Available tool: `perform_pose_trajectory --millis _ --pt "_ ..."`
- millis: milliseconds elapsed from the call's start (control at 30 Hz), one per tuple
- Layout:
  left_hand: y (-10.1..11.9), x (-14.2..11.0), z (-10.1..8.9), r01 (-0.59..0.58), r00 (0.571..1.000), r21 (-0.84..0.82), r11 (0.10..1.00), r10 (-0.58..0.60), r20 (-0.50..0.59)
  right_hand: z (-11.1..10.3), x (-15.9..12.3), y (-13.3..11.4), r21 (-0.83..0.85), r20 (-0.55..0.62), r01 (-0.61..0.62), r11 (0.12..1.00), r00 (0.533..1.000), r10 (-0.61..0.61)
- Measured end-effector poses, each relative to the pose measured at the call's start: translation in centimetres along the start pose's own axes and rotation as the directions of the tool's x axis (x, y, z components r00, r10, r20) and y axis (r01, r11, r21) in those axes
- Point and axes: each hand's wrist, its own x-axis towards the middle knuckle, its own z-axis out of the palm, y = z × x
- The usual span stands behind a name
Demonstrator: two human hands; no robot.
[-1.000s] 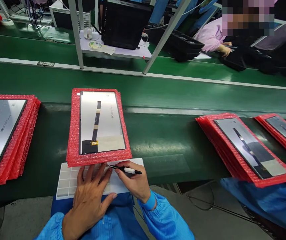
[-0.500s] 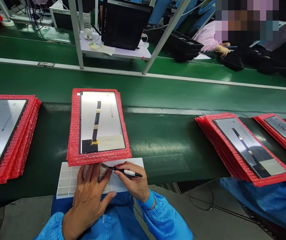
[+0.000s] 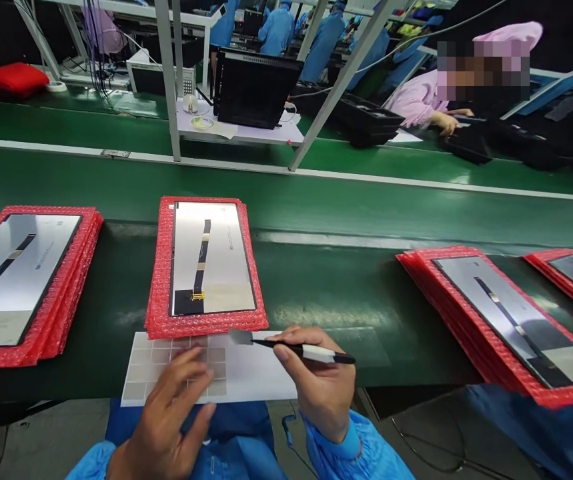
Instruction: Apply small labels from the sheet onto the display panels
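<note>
My right hand (image 3: 323, 380) grips black-and-white tweezers (image 3: 311, 352), their tips pointing left. A small greyish film piece (image 3: 241, 337) is at the tips, just by the front edge of the red bubble-wrap sleeves. My left hand (image 3: 173, 407) is open and slightly blurred, fingers apart, over a white sheet (image 3: 261, 373) with rows of greyish film squares (image 3: 141, 371). Directly beyond the sheet, a display panel (image 3: 239, 267) lies on stacked red bubble-wrap sleeves (image 3: 159, 293). A dark flex cable (image 3: 201, 257) with a gold end runs down the panel's silvery back.
On the left is another stack of panels in red wrap (image 3: 61, 293); more stacks (image 3: 471, 333) lie on the right. A metal rail (image 3: 366, 179) crosses the green bench beyond, with a black monitor (image 3: 259, 87) behind posts. A person in pink (image 3: 416, 103) works across the bench.
My right hand has moved right with the tweezers, carrying the film piece off the sheet's squares. My left hand has lifted and drawn back from the sheet. The view has tilted up.
</note>
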Motion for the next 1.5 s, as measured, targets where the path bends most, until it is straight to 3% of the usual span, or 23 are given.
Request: perform_pose_trajectory --millis 100,233,367,467,667,1167,1500 --pt "-0.7 1.7 -3.3 -0.226 0.974 -0.056 0.973 0.224 -0.038 1.1 1.8 -0.7 -0.025 -0.057 0.002 1.000 0.998 -0.004" --pt "-4.0 6.4 -6.8 -0.344 0.939 -0.008 0.939 0.344 -0.016 2.9 3.5 -0.8 -0.042 -0.040 0.003 0.999 0.999 -0.005" --pt "-8.3 11.1 -6.7 -0.487 0.874 -0.042 0.873 0.486 -0.016 4.7 4.3 -0.3 -0.064 -0.018 0.011 0.998 1.000 -0.013" --pt "-10.3 12.7 -5.6 -0.540 0.842 -0.107 0.835 0.538 -0.047 5.6 4.5 0.2 -0.077 0.010 0.022 0.997 1.000 -0.021" --pt "-11.5 11.8 -4.6 -0.506 0.862 -0.189 0.842 0.504 -0.063 6.4 4.4 0.9 -0.101 0.047 0.006 0.995 0.999 -0.001" --pt "-11.3 11.7 -4.3 -0.448 0.894 -0.228 0.865 0.441 -0.085 6.5 4.7 0.9 -0.205 0.072 0.008 0.979 0.997 0.007" --pt "-11.3 11.8 -4.2 -0.459 0.888 -0.225 0.860 0.452 -0.083 6.6 4.8 1.1 -0.227 0.074 0.026 0.974 0.997 -0.009"
